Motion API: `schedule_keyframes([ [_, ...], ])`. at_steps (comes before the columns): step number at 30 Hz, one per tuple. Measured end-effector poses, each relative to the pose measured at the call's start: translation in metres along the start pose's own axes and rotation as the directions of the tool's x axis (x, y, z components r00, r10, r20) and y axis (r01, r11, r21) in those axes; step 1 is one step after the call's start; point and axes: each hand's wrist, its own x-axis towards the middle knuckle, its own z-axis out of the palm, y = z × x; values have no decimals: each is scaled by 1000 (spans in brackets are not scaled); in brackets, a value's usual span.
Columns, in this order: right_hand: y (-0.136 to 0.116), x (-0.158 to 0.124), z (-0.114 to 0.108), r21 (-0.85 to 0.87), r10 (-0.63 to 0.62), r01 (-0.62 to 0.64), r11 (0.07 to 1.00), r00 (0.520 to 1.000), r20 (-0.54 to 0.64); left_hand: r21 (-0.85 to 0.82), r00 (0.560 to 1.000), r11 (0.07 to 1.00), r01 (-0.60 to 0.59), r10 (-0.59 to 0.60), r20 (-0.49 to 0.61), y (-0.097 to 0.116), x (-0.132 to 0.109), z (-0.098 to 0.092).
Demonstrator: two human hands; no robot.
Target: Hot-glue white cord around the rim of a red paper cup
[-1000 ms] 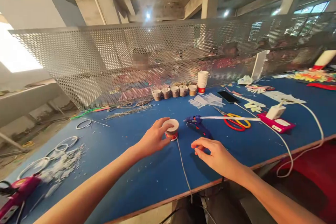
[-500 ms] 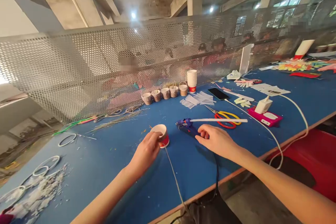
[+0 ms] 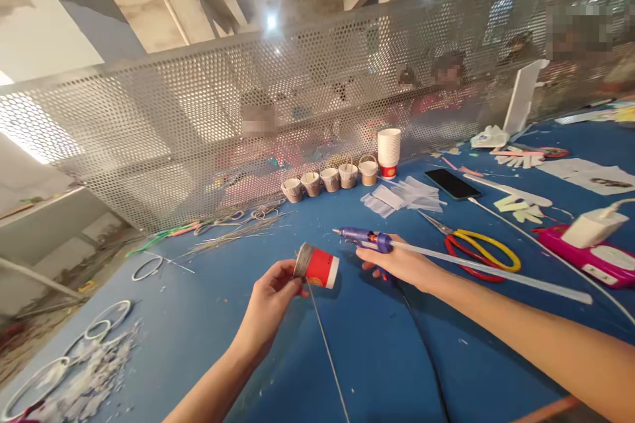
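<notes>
My left hand (image 3: 275, 294) grips a red and white paper cup (image 3: 321, 267), tilted on its side above the blue table. Grey cord (image 3: 303, 259) is wound round the end of the cup by my fingers, and its loose length (image 3: 325, 337) runs down toward the table's near edge. In my right hand (image 3: 397, 264) is a purple glue gun (image 3: 364, 238), its nozzle pointing left, just above and to the right of the cup but apart from it. A long clear glue stick (image 3: 491, 271) sticks out from its back, passing over my right wrist.
Several small cord-wrapped cups (image 3: 329, 179) and a stack of paper cups (image 3: 389, 151) line the perforated metal screen (image 3: 198, 119). White strips (image 3: 401, 196), a phone (image 3: 452, 184), scissors (image 3: 483, 251) and a pink power strip (image 3: 595, 254) lie right. Wire rings (image 3: 99, 327) and scraps lie left.
My right hand has taken up the glue gun from the table. My left hand has lifted the cup and tipped it onto its side. The view has shifted.
</notes>
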Motion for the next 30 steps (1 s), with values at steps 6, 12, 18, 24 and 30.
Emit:
schedule_keyframes([
  [6, -5, -33, -3, 119, -46, 42, 992, 999, 25, -7, 997, 1000, 9, -9, -76, -4, 2, 13],
  [12, -10, -54, 11, -86, -199, 206, 975, 977, 81, 73, 988, 997, 20, -9, -153, -16, -4, 16],
  [18, -8, -58, 24, -175, -242, 260, 950, 963, 118, 119, 986, 993, -1, 21, -168, -17, -15, 14],
  [24, -4, -60, 31, -228, -298, 319, 920, 947, 122, 139, 988, 990, 18, 4, -157, -11, -20, 14],
  [30, -1, -60, 33, -277, -291, 319, 906, 947, 138, 161, 985, 987, -12, 39, -166, -10, -21, 16],
])
